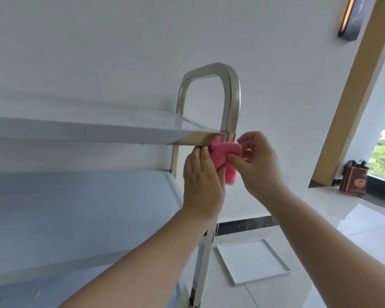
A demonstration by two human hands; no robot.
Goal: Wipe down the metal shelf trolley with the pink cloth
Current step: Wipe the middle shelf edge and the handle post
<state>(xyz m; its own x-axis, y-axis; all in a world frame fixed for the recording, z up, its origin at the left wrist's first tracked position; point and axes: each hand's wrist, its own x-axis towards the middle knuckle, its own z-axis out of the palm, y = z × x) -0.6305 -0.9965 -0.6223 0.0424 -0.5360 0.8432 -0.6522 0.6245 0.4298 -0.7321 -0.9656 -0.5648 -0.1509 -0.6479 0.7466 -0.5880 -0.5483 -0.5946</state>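
The metal shelf trolley (87, 132) fills the left and centre, with a top shelf, a wider shelf below it and a looped shiny handle at its right end. The pink cloth (222, 155) is wrapped around the handle's near upright, just under the top shelf's corner. My left hand (201, 185) holds the cloth from below and left. My right hand (257, 162) pinches its right edge between thumb and fingers. Part of the cloth is hidden behind the post and my fingers.
A white square tray (251, 261) lies on the glossy tiled floor beside the trolley's leg. A brown paper bag (353, 180) stands by the window at the right. A white wall runs behind the trolley.
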